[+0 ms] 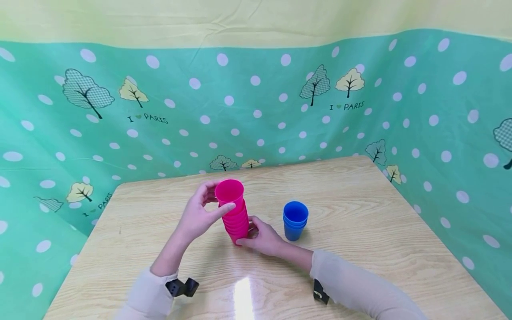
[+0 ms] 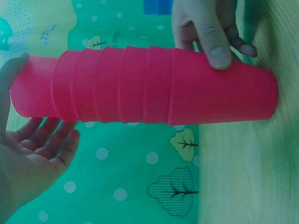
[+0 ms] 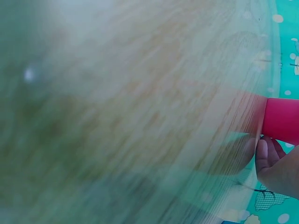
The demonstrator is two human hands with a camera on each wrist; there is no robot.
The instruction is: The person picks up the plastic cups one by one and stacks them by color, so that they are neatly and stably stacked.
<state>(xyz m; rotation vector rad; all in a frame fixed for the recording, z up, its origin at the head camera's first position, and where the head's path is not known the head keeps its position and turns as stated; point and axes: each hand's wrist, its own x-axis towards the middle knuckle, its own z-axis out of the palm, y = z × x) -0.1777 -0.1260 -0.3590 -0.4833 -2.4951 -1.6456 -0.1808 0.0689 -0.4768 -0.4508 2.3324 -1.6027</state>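
Observation:
A tall stack of nested pink cups stands mouth-up on the table. My left hand grips the top cup, thumb on the near side and fingers around the far left side. In the left wrist view, that top cup sticks out further from the stack than the rims below it. Low on the stack, my right hand holds the bottom cup from the right, its thumb lying across the near side. The right wrist view shows only the base of the pink stack, beside my right hand's fingers.
To the right of my right hand stands a short stack of blue cups, mouth-up. The wooden table ends at a green dotted curtain at the back and sides.

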